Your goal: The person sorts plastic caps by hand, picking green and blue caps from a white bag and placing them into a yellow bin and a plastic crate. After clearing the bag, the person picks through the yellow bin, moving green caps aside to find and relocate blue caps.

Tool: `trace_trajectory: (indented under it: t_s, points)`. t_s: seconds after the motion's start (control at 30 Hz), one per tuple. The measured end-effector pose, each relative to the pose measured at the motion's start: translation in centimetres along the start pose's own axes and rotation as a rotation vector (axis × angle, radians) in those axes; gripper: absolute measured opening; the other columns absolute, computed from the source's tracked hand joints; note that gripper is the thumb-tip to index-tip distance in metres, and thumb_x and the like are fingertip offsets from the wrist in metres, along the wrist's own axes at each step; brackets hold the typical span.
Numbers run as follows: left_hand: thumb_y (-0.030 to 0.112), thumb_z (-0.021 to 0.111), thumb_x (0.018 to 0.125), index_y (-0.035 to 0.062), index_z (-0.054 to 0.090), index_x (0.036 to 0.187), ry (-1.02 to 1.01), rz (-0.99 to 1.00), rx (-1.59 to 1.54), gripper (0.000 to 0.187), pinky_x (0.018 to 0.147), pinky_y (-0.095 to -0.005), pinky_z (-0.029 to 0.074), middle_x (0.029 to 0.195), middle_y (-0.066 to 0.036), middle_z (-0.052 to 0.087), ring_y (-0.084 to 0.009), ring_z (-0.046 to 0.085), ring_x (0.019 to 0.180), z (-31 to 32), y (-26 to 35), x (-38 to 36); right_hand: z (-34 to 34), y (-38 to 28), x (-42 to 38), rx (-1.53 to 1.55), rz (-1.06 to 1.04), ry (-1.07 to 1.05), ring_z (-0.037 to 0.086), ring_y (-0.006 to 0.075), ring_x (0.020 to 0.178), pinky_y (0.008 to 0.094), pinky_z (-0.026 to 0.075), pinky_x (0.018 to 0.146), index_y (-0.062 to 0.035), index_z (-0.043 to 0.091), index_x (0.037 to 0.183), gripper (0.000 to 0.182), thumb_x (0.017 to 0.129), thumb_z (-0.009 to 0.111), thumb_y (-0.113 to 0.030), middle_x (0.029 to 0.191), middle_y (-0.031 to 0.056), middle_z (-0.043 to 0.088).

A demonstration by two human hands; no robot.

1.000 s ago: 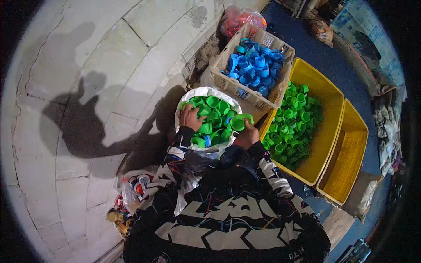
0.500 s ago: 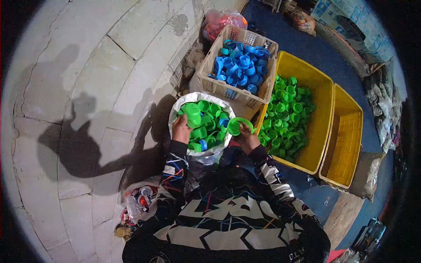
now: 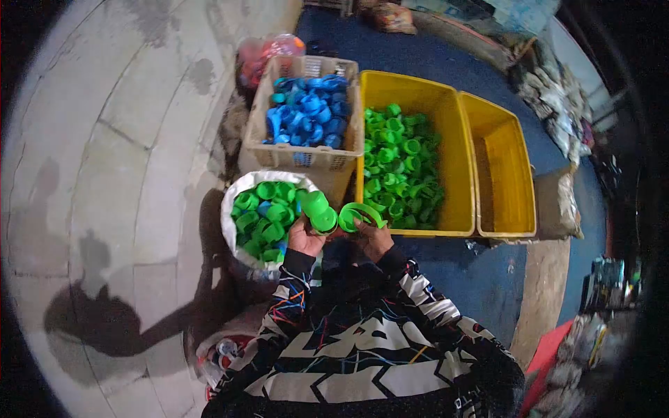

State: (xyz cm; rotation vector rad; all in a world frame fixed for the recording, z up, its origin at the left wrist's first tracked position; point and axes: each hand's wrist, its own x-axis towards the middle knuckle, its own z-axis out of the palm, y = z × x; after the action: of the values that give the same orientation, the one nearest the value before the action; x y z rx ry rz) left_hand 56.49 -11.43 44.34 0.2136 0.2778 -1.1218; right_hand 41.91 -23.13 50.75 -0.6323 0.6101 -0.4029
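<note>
My left hand [image 3: 306, 238] is closed on green plastic caps [image 3: 318, 211], two of which show above the fingers. Just beside it, my right hand [image 3: 373, 240] grips a wider green ring-shaped cap [image 3: 357, 211], its open side facing up. Both hands are close together, between a white sack [image 3: 228, 217] and the near edge of a yellow bin [image 3: 446, 228]. Green caps [image 3: 268, 226] with a few blue ones fill the sack. More green caps [image 3: 401, 167] lie heaped inside the yellow bin.
Behind the sack, a pale perforated crate [image 3: 341, 157] holds blue caps [image 3: 313, 111]. A second yellow bin [image 3: 503, 167] stands to the right. A reddish plastic bag [image 3: 268, 56] is behind the crate. A pale wall [image 3: 118, 181] runs along the left.
My view has swung right. My left hand has come out from over the sack with green caps, close to my right hand, which still holds the ring-shaped cap.
</note>
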Motion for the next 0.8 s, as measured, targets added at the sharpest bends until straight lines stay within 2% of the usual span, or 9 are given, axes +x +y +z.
trace_trajectory:
  t_s: [0.1, 0.2, 0.33, 0.43, 0.57, 0.63, 0.67, 0.7, 0.8]
  points:
    - [0.026, 0.047, 0.091, 0.0035, 0.053, 0.113, -0.041, -0.108, 0.071, 0.032, 0.090, -0.0485, 0.044, 0.112, -0.014, 0.059, -0.0301, 0.057, 0.102, 2.6, -3.1, 1.1, -3.2, -1.1, -0.7, 0.067, -0.038, 0.106, 0.058, 0.0255, 0.099, 0.0403, 0.054, 0.075, -0.0023, 0.048, 0.118, 0.032, 0.086, 0.054, -0.003, 0.113, 0.0101, 0.055]
    - [0.025, 0.044, 0.091, 0.0035, 0.050, 0.117, -0.051, -0.218, 0.014, 0.034, 0.096, -0.0490, 0.039, 0.118, -0.015, 0.055, -0.0315, 0.052, 0.109, -1.6, -5.3, 5.4, -6.1, -2.5, -0.7, 0.142, -0.097, 0.106, 0.059, 0.0243, 0.092, 0.0391, 0.054, 0.069, -0.0036, 0.049, 0.117, 0.030, 0.087, 0.054, -0.005, 0.109, 0.0101, 0.057]
    - [0.024, 0.042, 0.092, 0.0029, 0.048, 0.119, 0.008, -0.279, -0.004, 0.035, 0.096, -0.0492, 0.039, 0.121, -0.015, 0.053, -0.0318, 0.051, 0.110, 1.3, -8.4, 8.8, -8.8, -5.2, 0.5, 0.112, -0.129, 0.186, 0.060, 0.0229, 0.087, 0.0370, 0.053, 0.066, -0.0034, 0.050, 0.116, 0.029, 0.088, 0.055, -0.007, 0.106, 0.0097, 0.058]
    - [0.027, 0.040, 0.093, 0.0048, 0.051, 0.113, 0.207, -0.206, 0.141, 0.032, 0.093, -0.0476, 0.041, 0.111, -0.016, 0.056, -0.0313, 0.053, 0.104, 4.7, -10.9, 12.3, -10.7, -8.0, 3.6, 0.120, -0.200, 0.155, 0.060, 0.0226, 0.087, 0.0362, 0.053, 0.067, -0.0040, 0.049, 0.117, 0.030, 0.088, 0.055, -0.008, 0.107, 0.0098, 0.057]
    - [0.028, 0.043, 0.092, 0.0044, 0.048, 0.116, 0.135, -0.113, -0.060, 0.033, 0.097, -0.0503, 0.036, 0.118, -0.016, 0.051, -0.0341, 0.050, 0.107, 9.5, -12.2, 21.1, -12.0, -14.4, 11.3, 0.074, -0.270, 0.142, 0.057, 0.0243, 0.093, 0.0384, 0.051, 0.074, -0.0057, 0.047, 0.118, 0.030, 0.089, 0.053, -0.009, 0.109, 0.0088, 0.055]
    - [0.027, 0.045, 0.091, 0.0046, 0.049, 0.112, -0.044, 0.012, 0.091, 0.031, 0.094, -0.0482, 0.037, 0.114, -0.015, 0.052, -0.0330, 0.050, 0.104, 10.2, -12.1, 26.1, -12.8, -16.9, 16.2, -0.119, -0.453, 0.029, 0.056, 0.0238, 0.094, 0.0405, 0.049, 0.074, -0.0067, 0.048, 0.118, 0.031, 0.088, 0.056, -0.013, 0.110, 0.0073, 0.055]
    - [0.026, 0.048, 0.089, 0.0081, 0.051, 0.108, 0.151, 0.086, 0.154, 0.026, 0.091, -0.0448, 0.039, 0.106, -0.011, 0.056, -0.0312, 0.053, 0.097, 12.5, -13.1, 26.5, -13.0, -18.2, 18.4, 0.012, -0.296, 0.077, 0.056, 0.0244, 0.092, 0.0415, 0.048, 0.073, -0.0073, 0.049, 0.117, 0.032, 0.088, 0.057, -0.016, 0.110, 0.0073, 0.055]
    - [0.027, 0.051, 0.087, 0.0109, 0.050, 0.107, 0.293, 0.074, 0.118, 0.026, 0.082, -0.0396, 0.044, 0.099, -0.010, 0.056, -0.0284, 0.055, 0.087, 8.6, -12.7, 29.4, -13.5, -19.3, 20.2, 0.139, -0.131, 0.129, 0.055, 0.0249, 0.090, 0.0424, 0.047, 0.071, -0.0078, 0.049, 0.117, 0.033, 0.087, 0.059, -0.018, 0.110, 0.0072, 0.055]
    - [0.030, 0.054, 0.084, 0.0125, 0.047, 0.103, 0.416, 0.056, 0.197, 0.027, 0.066, -0.0336, 0.044, 0.095, -0.009, 0.054, -0.0231, 0.054, 0.080, 5.8, -14.6, 29.1, -18.5, -17.7, 23.5, 0.096, 0.000, 0.275, 0.054, 0.0263, 0.088, 0.0420, 0.045, 0.071, -0.0075, 0.049, 0.112, 0.030, 0.083, 0.058, -0.012, 0.107, 0.0079, 0.054]
